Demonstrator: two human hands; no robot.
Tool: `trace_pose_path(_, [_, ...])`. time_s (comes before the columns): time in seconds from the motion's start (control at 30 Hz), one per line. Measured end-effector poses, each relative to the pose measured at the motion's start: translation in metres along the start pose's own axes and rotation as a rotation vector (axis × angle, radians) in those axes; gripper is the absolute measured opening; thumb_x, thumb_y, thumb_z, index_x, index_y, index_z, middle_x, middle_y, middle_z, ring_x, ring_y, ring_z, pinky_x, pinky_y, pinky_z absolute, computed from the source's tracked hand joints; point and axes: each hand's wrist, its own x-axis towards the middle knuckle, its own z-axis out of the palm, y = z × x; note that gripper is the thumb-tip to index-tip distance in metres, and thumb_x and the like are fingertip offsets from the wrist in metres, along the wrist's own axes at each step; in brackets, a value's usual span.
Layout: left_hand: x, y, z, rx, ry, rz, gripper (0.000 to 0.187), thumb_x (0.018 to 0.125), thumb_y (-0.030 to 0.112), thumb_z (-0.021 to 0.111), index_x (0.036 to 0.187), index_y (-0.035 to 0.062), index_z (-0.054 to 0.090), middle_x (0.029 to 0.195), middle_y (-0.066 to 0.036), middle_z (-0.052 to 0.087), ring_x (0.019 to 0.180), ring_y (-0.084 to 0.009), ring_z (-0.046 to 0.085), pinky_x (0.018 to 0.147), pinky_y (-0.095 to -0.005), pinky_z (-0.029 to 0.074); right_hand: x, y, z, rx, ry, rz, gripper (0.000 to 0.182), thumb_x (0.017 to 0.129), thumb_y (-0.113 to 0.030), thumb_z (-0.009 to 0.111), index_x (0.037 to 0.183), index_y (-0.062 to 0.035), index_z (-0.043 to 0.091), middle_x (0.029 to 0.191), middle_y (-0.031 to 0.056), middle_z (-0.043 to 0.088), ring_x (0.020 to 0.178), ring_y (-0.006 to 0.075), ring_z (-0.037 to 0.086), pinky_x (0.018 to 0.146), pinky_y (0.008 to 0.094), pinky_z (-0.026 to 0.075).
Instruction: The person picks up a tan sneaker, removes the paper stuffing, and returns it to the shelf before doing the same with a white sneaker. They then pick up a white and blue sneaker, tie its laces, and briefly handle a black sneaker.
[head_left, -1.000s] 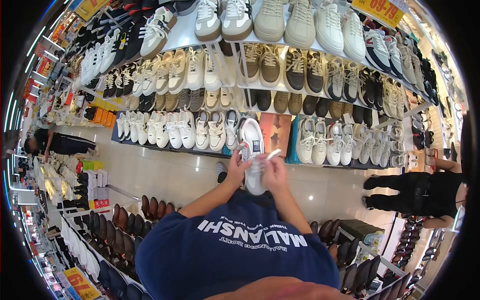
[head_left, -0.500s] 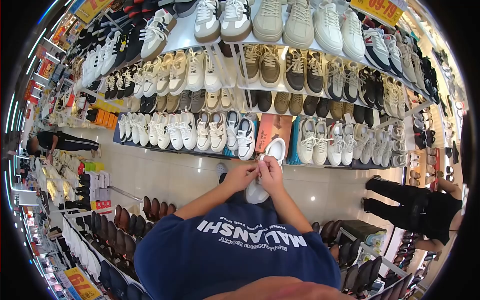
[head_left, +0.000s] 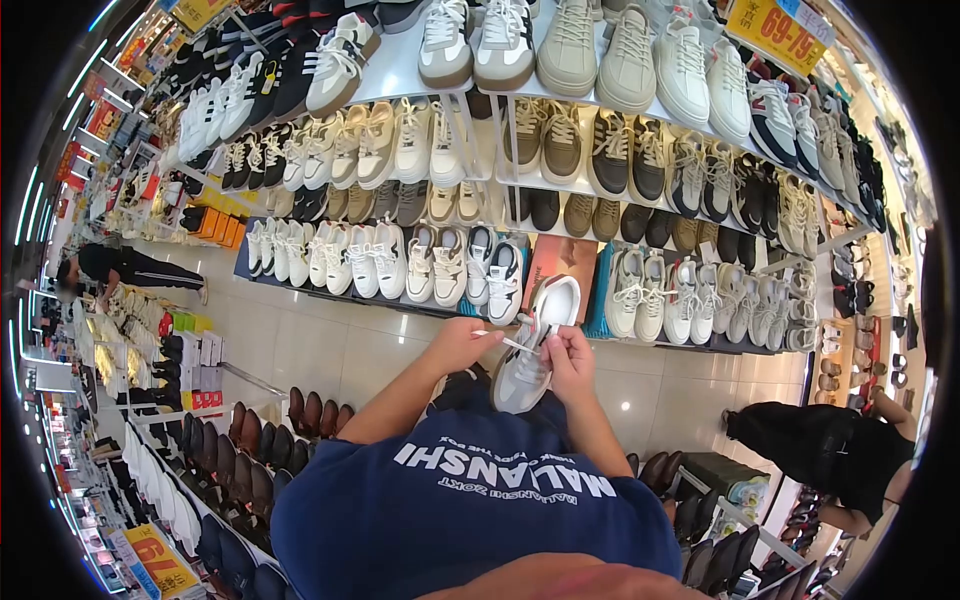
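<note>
A grey and white sneaker point(head_left: 517, 388) stands tilted in front of my body, its toe towards me and its open collar towards the shelves. A white shoelace point(head_left: 512, 342) stretches tight across its tongue area. My left hand point(head_left: 460, 346) is closed, pinching one end of the lace out to the left of the shoe. On the shoe's right side, my right hand point(head_left: 570, 362) is closed with thumb and fingers together on the lace, close against the upper. What supports the sneaker from below is hidden.
Tiered shelves point(head_left: 385, 75) ahead carry rows of sneakers. An orange shoe box point(head_left: 560, 258) stands on the lowest tier, behind the sneaker. Racks of dark leather shoes point(head_left: 225, 450) flank me. One person point(head_left: 130, 268) is at the far left, another point(head_left: 850, 450) at the right.
My hands have moved apart, my left hand going left and drawing the lace out straight. More of the sneaker shows. The person at the right has shifted posture.
</note>
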Motion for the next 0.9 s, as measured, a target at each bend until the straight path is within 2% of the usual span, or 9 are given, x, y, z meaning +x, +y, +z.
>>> trace_pose_path(0.17, [-0.001,-0.001,-0.018,-0.035,-0.032,0.067,0.046,0.085,0.035,0.076,0.063,0.0017,0.053,0.055,-0.006,0.049,0.053,-0.0124,0.043,0.05,-0.0336,0.038,0.003,-0.001,0.01,-0.029,0.144,0.08,0.007,0.1,-0.008,0.053,0.102,-0.0015,0.056,0.076,0.0035,0.06,0.059,0.0067,0.048,0.053,0.0222,0.039])
trace_pose_path(0.33, [-0.003,0.002,-0.052,0.029,-0.198,0.315,0.034,0.083,0.022,0.074,0.065,0.0023,0.052,0.056,-0.004,0.047,0.055,-0.0099,0.043,0.051,-0.031,0.037,0.017,-0.004,0.025,-0.147,-0.035,0.025,0.01,0.099,-0.008,0.056,0.103,-0.0005,0.059,0.081,0.0041,0.065,0.068,0.0065,0.055,0.061,0.021,0.043])
trace_pose_path(0.43, [0.013,-0.013,-0.059,0.026,-0.081,0.246,0.021,0.081,0.017,0.069,0.073,0.0005,0.058,0.062,-0.008,0.056,0.057,-0.0143,0.049,0.054,-0.0325,0.042,0.013,-0.01,0.046,-0.278,-0.166,-0.023,0.011,0.098,-0.009,0.057,0.105,0.0001,0.06,0.084,0.0044,0.067,0.074,0.007,0.059,0.066,0.0216,0.047])
trace_pose_path(0.53, [0.032,-0.012,-0.057,-0.282,0.014,0.188,0.022,0.079,0.01,0.071,0.074,0.0042,0.051,0.066,0.001,0.052,0.062,-0.0074,0.046,0.055,-0.0275,0.039,0.014,-0.008,0.069,-0.268,-0.177,-0.07,0.012,0.098,-0.01,0.058,0.104,0.0,0.061,0.084,0.0045,0.067,0.074,0.0075,0.06,0.068,0.0222,0.047])
trace_pose_path(0.57, [0.049,-0.027,-0.046,-0.558,-0.044,0.204,0.021,0.079,0.009,0.073,0.082,0.0053,0.052,0.074,0.002,0.052,0.064,-0.007,0.045,0.057,-0.0263,0.039,0.015,-0.006,0.075,-0.251,-0.163,-0.067,0.012,0.098,-0.01,0.058,0.104,-0.0001,0.061,0.084,0.0044,0.067,0.075,0.0076,0.06,0.068,0.0223,0.047])
trace_pose_path(0.67, [0.062,-0.021,-0.032,-0.437,0.145,0.146,0.023,0.079,0.007,0.072,0.088,0.0068,0.051,0.077,0.003,0.05,0.067,-0.0065,0.044,0.06,-0.0253,0.04,0.021,-0.003,0.096,-0.2,-0.134,-0.082,0.009,0.099,-0.007,0.056,0.104,-0.0008,0.06,0.084,0.0032,0.065,0.074,0.0066,0.057,0.067,0.0214,0.046])
trace_pose_path(0.8, [0.059,-0.014,-0.035,-0.307,0.314,0.415,0.034,0.076,0.012,0.074,0.061,0.0018,0.046,0.077,-0.002,0.052,0.067,-0.0114,0.049,0.06,-0.0277,0.041,0.032,0.01,0.113,-0.197,-0.106,-0.098,0.009,0.099,-0.006,0.056,0.105,-0.0007,0.059,0.084,0.0032,0.064,0.074,0.007,0.057,0.067,0.0212,0.046])
trace_pose_path(0.83, [0.061,-0.019,-0.037,-0.341,0.25,0.414,0.033,0.082,0.013,0.072,0.059,-0.0004,0.054,0.089,-0.004,0.054,0.073,-0.0134,0.052,0.064,-0.0294,0.044,0.033,0.012,0.116,-0.181,-0.098,-0.105,0.009,0.099,-0.006,0.056,0.105,-0.0007,0.059,0.084,0.0033,0.064,0.074,0.0073,0.058,0.067,0.0213,0.046])
trace_pose_path(0.9, [0.055,-0.013,-0.046,-0.555,0.143,0.312,0.025,0.088,0.015,0.07,0.068,-0.0001,0.064,0.094,-0.005,0.055,0.076,-0.0141,0.054,0.067,-0.0297,0.045,0.035,0.014,0.123,-0.153,-0.084,-0.117,0.009,0.099,-0.006,0.056,0.106,-0.0007,0.059,0.084,0.0036,0.064,0.074,0.0078,0.058,0.067,0.0214,0.046])
